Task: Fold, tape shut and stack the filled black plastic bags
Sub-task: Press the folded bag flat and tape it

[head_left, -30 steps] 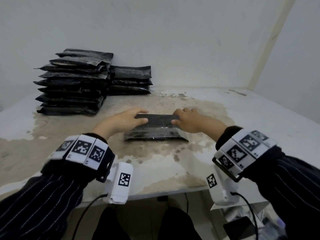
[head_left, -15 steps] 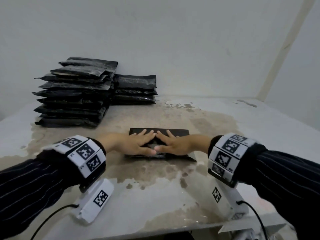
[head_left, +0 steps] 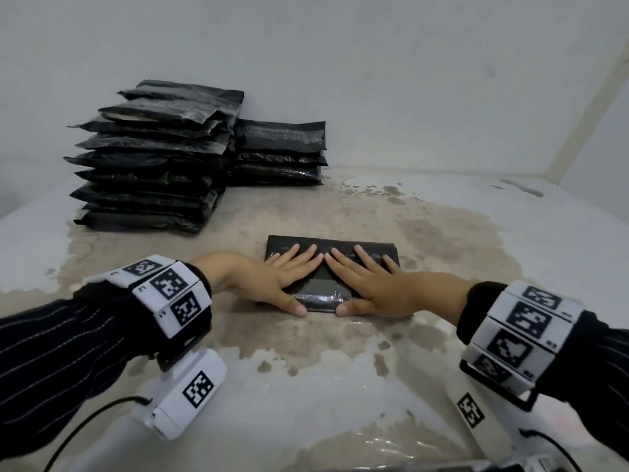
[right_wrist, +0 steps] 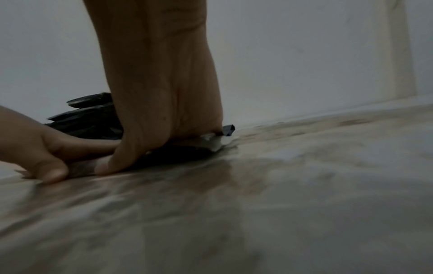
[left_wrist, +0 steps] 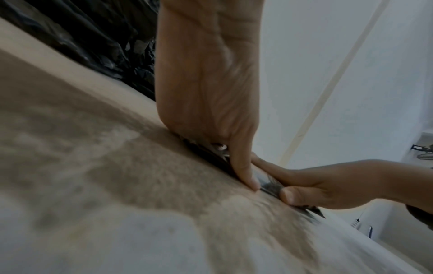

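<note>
A folded black bag (head_left: 323, 291) lies flat on the stained table (head_left: 340, 369), its near edge glossy. My left hand (head_left: 272, 277) lies spread flat on its left half, fingers straight, thumb along the near edge. My right hand (head_left: 367, 281) mirrors it on the right half; the two index fingertips almost meet at the middle. In the left wrist view my left hand (left_wrist: 211, 92) presses down on the bag (left_wrist: 267, 182) and the right hand (left_wrist: 328, 185) comes in from the right. The right wrist view shows the right hand (right_wrist: 159, 92) on the bag (right_wrist: 187, 152).
A tall stack of black bags (head_left: 153, 165) stands at the back left by the wall. A lower stack (head_left: 279, 151) sits just right of it. The table's front edge runs near my wrists.
My hands gripped the bag's two ends and folded it; now both lie flat on top, pressing it down, fingers spread wider than half a second ago.
</note>
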